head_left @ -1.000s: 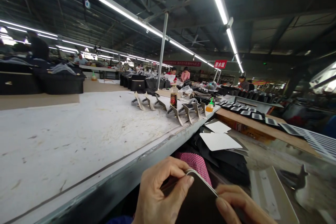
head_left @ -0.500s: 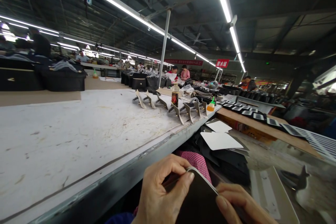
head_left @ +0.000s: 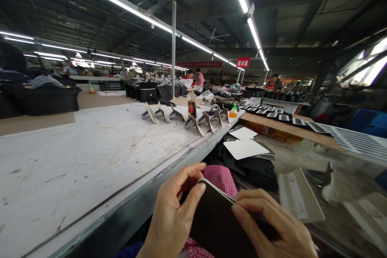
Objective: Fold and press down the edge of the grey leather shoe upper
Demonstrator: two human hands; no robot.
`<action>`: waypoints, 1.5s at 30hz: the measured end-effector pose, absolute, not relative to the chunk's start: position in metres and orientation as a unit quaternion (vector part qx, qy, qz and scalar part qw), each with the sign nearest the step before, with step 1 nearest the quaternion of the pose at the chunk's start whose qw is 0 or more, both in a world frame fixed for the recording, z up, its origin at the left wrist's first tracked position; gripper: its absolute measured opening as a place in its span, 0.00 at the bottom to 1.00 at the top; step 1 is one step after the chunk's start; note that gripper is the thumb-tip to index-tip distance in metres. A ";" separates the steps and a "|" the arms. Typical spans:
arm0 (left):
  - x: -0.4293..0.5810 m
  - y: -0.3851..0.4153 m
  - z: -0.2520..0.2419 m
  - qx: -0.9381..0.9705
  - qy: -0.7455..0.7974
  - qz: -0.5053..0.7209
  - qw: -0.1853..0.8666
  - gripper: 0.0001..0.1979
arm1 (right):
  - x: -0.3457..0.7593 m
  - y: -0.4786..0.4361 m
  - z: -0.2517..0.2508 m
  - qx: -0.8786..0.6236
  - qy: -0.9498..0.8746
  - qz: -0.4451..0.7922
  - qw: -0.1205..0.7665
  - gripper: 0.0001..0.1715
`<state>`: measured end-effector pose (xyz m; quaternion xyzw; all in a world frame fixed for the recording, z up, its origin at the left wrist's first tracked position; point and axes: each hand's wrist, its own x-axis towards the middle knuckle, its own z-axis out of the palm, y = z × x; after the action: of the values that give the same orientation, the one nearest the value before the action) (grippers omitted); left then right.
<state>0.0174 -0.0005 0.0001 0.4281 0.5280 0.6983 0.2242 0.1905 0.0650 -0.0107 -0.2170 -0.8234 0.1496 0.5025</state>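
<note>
A dark panel with a pale layered edge [head_left: 222,225] is held upright in front of my lap, over pink checked cloth [head_left: 220,177]. My left hand [head_left: 177,205] pinches its rounded upper left corner between thumb and fingers. Farther along the same top edge, my right hand [head_left: 269,221] grips it with thumb and fingertips. Two layers show along the edge between the hands. The panel's lower part runs out of the frame, and its far face is hidden.
A white-covered table [head_left: 90,161] lies to the left, bearing several bent panels with handles [head_left: 196,123], a bottle [head_left: 192,105] and a green-tipped glue bottle [head_left: 233,111]. White sheets [head_left: 244,149] lie on dark pieces at the right. Black bags [head_left: 48,94] stand at far left.
The view has turned right and tilted slightly. Both hands still hold the panel's edge, and more of the right hand shows now.
</note>
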 end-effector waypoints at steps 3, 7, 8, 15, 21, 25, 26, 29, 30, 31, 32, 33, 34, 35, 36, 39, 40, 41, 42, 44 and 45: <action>0.013 -0.003 0.001 0.496 0.530 0.648 0.233 0.07 | 0.193 0.066 -0.008 -0.219 -0.832 0.145 0.488 0.08; 0.013 -0.005 -0.002 0.496 0.480 0.644 0.331 0.09 | 0.197 0.068 -0.007 -0.230 -0.833 0.165 0.476 0.07; 0.013 -0.005 -0.003 0.486 0.466 0.647 0.358 0.09 | 0.198 0.069 -0.007 -0.234 -0.832 0.173 0.473 0.08; 0.014 -0.010 -0.007 0.433 0.420 0.670 0.433 0.15 | 0.196 0.070 0.001 -0.240 -0.830 0.202 0.462 0.10; 0.020 -0.011 -0.011 0.402 0.408 0.688 0.446 0.15 | 0.192 0.072 0.002 -0.242 -0.829 0.203 0.462 0.11; 0.020 -0.005 -0.020 0.403 0.404 0.703 0.425 0.14 | 0.187 0.079 -0.002 -0.230 -0.826 0.202 0.473 0.11; 0.020 -0.003 -0.023 0.404 0.408 0.704 0.417 0.13 | 0.186 0.081 -0.004 -0.224 -0.824 0.197 0.481 0.12; 0.017 0.002 -0.030 0.405 0.426 0.706 0.395 0.13 | 0.181 0.085 -0.008 -0.209 -0.823 0.181 0.497 0.12; 0.016 0.003 -0.031 0.403 0.425 0.707 0.396 0.12 | 0.180 0.086 -0.009 -0.207 -0.824 0.180 0.496 0.12; 0.016 0.003 -0.032 0.398 0.419 0.711 0.401 0.12 | 0.180 0.086 -0.011 -0.207 -0.823 0.181 0.496 0.12; 0.016 0.003 -0.032 0.394 0.413 0.714 0.406 0.11 | 0.179 0.086 -0.012 -0.208 -0.821 0.182 0.499 0.11; 0.016 0.003 -0.031 0.389 0.412 0.715 0.409 0.12 | 0.179 0.085 -0.012 -0.210 -0.820 0.183 0.499 0.11; 0.017 0.003 -0.031 0.387 0.419 0.713 0.408 0.12 | 0.180 0.085 -0.012 -0.212 -0.821 0.181 0.498 0.11; 0.018 0.003 -0.030 0.388 0.434 0.708 0.400 0.11 | 0.180 0.084 -0.012 -0.212 -0.825 0.176 0.494 0.11; 0.018 0.003 -0.030 0.390 0.455 0.703 0.383 0.10 | 0.181 0.082 -0.011 -0.211 -0.830 0.170 0.487 0.11; 0.020 0.003 -0.029 0.400 0.492 0.704 0.320 0.10 | 0.183 0.079 -0.007 -0.204 -0.842 0.149 0.477 0.11; 0.021 0.003 -0.029 0.403 0.492 0.708 0.306 0.10 | 0.183 0.078 -0.006 -0.204 -0.843 0.145 0.477 0.11; 0.020 0.004 -0.029 0.405 0.489 0.712 0.302 0.10 | 0.184 0.078 -0.006 -0.203 -0.843 0.142 0.477 0.11; 0.019 0.005 -0.029 0.405 0.486 0.711 0.307 0.10 | 0.184 0.078 -0.005 -0.201 -0.845 0.139 0.476 0.11; 0.016 0.007 -0.027 0.415 0.482 0.693 0.340 0.09 | 0.185 0.078 -0.004 -0.193 -0.851 0.133 0.471 0.10; 0.014 0.008 -0.026 0.424 0.484 0.678 0.354 0.08 | 0.185 0.079 -0.004 -0.186 -0.854 0.129 0.468 0.10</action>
<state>0.0137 0.0085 -0.0265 0.4245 0.4844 0.6784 0.3536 0.1854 0.0786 -0.0043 -0.1862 -0.8543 0.1285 0.4680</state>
